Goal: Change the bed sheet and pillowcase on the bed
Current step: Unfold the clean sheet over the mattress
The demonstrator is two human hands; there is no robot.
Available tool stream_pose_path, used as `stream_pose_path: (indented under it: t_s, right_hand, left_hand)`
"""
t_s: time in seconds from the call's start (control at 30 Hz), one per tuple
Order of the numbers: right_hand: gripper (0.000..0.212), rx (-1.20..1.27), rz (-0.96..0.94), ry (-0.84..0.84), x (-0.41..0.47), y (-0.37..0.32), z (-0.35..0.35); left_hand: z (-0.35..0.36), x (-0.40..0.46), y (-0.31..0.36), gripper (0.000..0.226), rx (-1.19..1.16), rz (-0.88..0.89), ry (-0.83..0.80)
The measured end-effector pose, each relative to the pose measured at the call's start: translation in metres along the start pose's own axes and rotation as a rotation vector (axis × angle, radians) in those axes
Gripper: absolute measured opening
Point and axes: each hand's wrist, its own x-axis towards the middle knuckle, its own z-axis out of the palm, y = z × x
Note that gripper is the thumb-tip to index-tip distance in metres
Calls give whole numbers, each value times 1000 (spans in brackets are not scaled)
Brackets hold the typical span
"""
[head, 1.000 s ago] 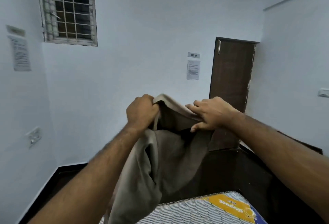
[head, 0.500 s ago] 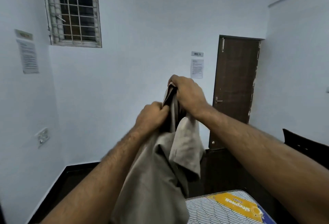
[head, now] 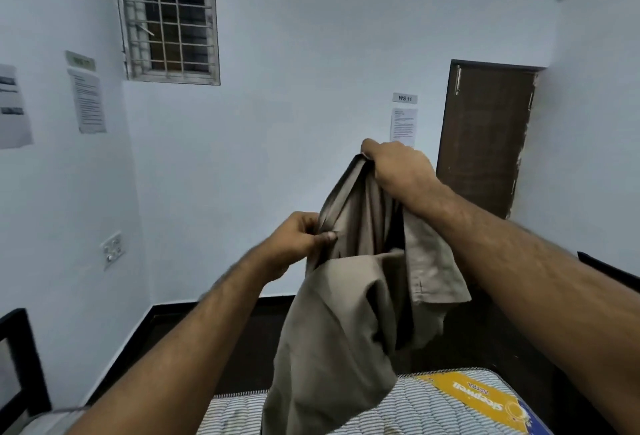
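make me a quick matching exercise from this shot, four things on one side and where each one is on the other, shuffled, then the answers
Things:
1. beige cloth
2. barred window
3. brown door
4. striped mattress

Places:
A. bottom of the view, bare
B. far wall, right end
C. held up in both hands
D. high on the far wall, left end

Pairs: 1-C, 2-D, 3-B, 4-A

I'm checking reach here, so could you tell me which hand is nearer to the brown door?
Right. The right hand grips the cloth up high, just left of the door. The left hand holds it lower and farther left.
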Motion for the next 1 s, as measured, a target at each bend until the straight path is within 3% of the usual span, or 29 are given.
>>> stream_pose_path:
  t_s: [0.17, 0.3, 0.37, 0.43, 0.5, 0.53, 0.6, 0.67, 0.7, 0.77, 0.87, 1.0]
  right_hand:
    - [14, -48, 19, -26, 2, 20, 4]
    - [15, -109, 20, 28, 4, 20, 6]
    - [15, -110, 93, 38, 4, 27, 4]
    - [19, -142, 138, 60, 2, 36, 4]
    - [19, -155, 161, 89, -1, 44, 2]
    - [18, -149, 168, 111, -3, 46, -1]
    - [20, -122, 175, 136, -9, 53, -7]
    - [29, -85, 186, 99, -16, 59, -8]
    - [31, -74, 207, 62, -20, 63, -6]
    - [28, -32, 281, 6, -22, 73, 1]
    - [30, 96, 398, -21, -23, 88, 10]
    - [32, 264, 504, 31, -26, 87, 17]
  left_hand:
    - [40, -7, 53, 41, -125, 227, -94]
    - [62, -12, 64, 34, -250, 18, -251]
    - [74, -17, 42, 43, -39, -138, -355]
    - [81, -16, 15, 56, 465, -221, -448]
    - [74, -14, -9, 44, 815, -224, -297]
    - [63, -9, -24, 31, 802, -224, -133]
    - [33, -2, -46, 10, 469, -263, 257]
    - [-1, 9, -56, 16, 68, -255, 578]
    - [-16, 14, -52, 23, 30, -202, 679]
    - [-35, 19, -33, 33, 212, -45, 687]
    - [-43, 17, -8, 25, 677, 97, 621]
    - [-46, 15, -27, 23, 979, -7, 543]
